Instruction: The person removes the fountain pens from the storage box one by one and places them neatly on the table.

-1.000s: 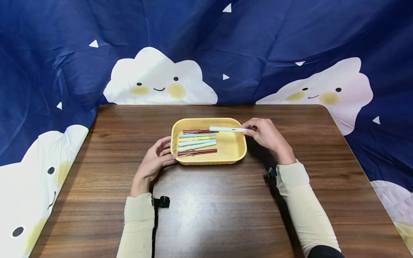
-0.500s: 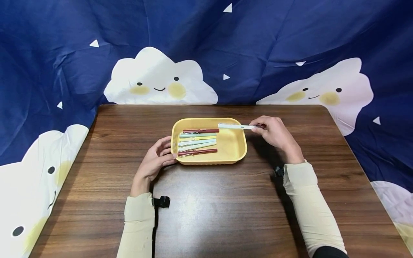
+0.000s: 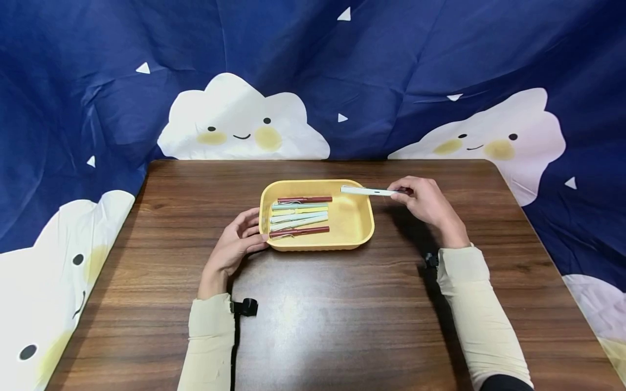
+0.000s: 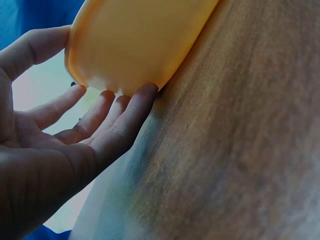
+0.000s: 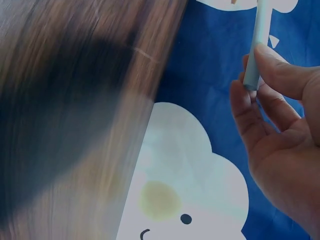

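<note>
Head view: tray (image 3: 349,220) on wood-grain table (image 3: 332,309); cloud-print cloth (image 3: 362,65) behind

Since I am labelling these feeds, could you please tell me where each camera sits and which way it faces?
Head: on the person's head, looking forward and down at the table, yellow tray and cloud-print cloth; left hand, right hand and sleeves show.
Left wrist: on that wrist, looking along the left hand to the tray; only this hand shows.
Right wrist: on that wrist, facing the table edge and cloth; only the right hand shows, pinching a pale pen.
Head and right wrist both show the pen.
</note>
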Motion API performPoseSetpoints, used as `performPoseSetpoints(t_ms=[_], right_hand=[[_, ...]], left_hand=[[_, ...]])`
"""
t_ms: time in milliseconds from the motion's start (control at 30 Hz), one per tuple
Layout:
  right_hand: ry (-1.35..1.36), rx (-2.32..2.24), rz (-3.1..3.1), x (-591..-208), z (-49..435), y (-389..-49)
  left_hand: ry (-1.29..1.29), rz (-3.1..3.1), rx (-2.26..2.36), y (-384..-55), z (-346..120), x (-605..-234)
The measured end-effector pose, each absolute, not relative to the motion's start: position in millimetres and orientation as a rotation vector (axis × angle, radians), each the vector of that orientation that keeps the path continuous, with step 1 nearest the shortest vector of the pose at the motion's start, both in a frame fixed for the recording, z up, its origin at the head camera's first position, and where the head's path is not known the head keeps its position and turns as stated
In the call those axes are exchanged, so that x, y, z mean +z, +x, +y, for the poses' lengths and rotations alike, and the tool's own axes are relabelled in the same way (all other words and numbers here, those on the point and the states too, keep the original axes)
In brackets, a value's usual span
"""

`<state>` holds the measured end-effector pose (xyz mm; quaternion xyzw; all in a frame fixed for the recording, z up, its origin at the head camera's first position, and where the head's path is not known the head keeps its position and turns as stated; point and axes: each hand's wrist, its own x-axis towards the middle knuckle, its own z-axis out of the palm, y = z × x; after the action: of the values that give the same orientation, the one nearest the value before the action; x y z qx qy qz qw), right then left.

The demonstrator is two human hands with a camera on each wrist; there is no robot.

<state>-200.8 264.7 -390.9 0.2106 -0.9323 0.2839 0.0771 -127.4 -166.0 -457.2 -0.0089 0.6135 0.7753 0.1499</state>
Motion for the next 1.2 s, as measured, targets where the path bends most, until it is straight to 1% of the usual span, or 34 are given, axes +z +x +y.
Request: performPoseSetpoints(t_ms=[467,1200], right_hand=[[0.623,0.862,-2.763,-395.8,281.5,-205.3],[0.507,0.833,-2.800,-408.5,308.8,-211.2]], left_hand=[[-0.036,1.771,2.225,-126.7,-167.4,-456.6],[-0.022,1.775,2.219,-126.7,-166.3,-457.1]])
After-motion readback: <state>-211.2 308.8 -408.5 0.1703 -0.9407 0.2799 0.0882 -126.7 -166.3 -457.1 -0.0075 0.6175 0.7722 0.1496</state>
